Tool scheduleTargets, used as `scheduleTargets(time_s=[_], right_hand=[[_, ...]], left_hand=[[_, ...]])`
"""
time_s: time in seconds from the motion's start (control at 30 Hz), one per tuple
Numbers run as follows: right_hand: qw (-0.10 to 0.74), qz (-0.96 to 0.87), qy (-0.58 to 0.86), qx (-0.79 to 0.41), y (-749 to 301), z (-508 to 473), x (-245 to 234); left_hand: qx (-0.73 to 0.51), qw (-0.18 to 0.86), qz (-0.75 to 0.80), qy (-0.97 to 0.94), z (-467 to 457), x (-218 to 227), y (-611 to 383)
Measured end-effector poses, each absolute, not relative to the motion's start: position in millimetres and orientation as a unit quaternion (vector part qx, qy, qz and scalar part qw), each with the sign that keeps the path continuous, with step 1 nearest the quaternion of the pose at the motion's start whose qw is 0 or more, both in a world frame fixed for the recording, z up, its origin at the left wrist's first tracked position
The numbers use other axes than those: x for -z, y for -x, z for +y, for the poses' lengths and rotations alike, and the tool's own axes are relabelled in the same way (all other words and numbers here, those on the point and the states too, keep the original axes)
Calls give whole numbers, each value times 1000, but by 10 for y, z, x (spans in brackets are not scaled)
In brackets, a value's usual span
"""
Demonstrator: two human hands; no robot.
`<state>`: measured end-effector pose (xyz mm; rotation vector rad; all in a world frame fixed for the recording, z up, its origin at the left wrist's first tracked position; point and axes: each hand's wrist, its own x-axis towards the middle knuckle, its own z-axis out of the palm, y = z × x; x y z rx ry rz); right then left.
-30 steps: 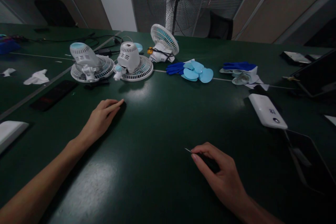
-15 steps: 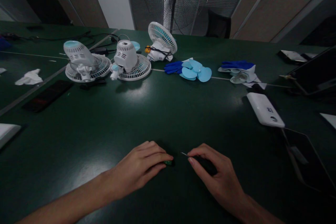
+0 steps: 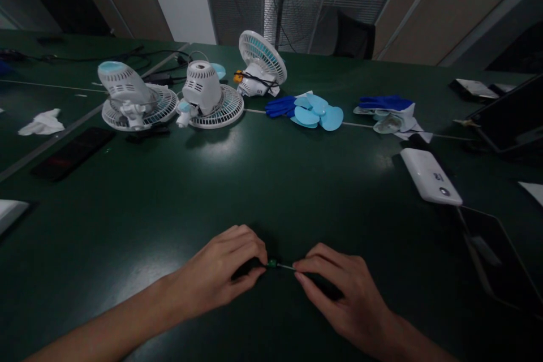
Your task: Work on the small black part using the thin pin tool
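Observation:
My left hand (image 3: 224,271) and my right hand (image 3: 339,291) meet low over the dark green table (image 3: 271,181). Between their fingertips lies a thin metal rod with a small green piece (image 3: 274,264) at its left end. The left thumb and forefinger pinch the green end. The right fingers pinch the rod's other end. Most of what each hand holds is hidden under the fingers.
Three small white desk fans (image 3: 131,96) (image 3: 210,99) (image 3: 258,65) stand at the back, with light blue fan blades (image 3: 316,116) and blue gloves (image 3: 384,103) beside them. A white phone-like device (image 3: 430,176) and a dark tablet (image 3: 500,254) lie at right, a black phone (image 3: 72,153) at left.
My left hand came from the far left to the middle with the green piece. My right hand moved its thin rod leftward until rod and green piece met.

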<state>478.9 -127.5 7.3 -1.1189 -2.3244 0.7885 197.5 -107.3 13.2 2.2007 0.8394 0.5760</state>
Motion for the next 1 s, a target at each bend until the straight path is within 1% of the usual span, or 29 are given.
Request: scheduleTargets(time_s=[0.23, 0.5, 0.77, 0.93, 1.0], right_hand=[[223, -844, 405, -272, -4773, -1273, -81], [257, -821, 395, -322, -4757, -1259, -69], [220, -839, 402, -294, -4723, -1277, -77], [194, -848, 411, -271, -4690, -1289, -95], [196, -854, 408, -259, -4675, -1291, -81]], left_hand=[[-229, 383, 339, -828, -1066, -62, -1952], [-216, 397, 358, -817, -1056, -93, -1952], [-208, 335, 334, -856, -1062, -112, -1997], [-208, 327, 336, -858, -1059, -120, -2004], [-211, 324, 333, -860, -1059, -114, -2009]])
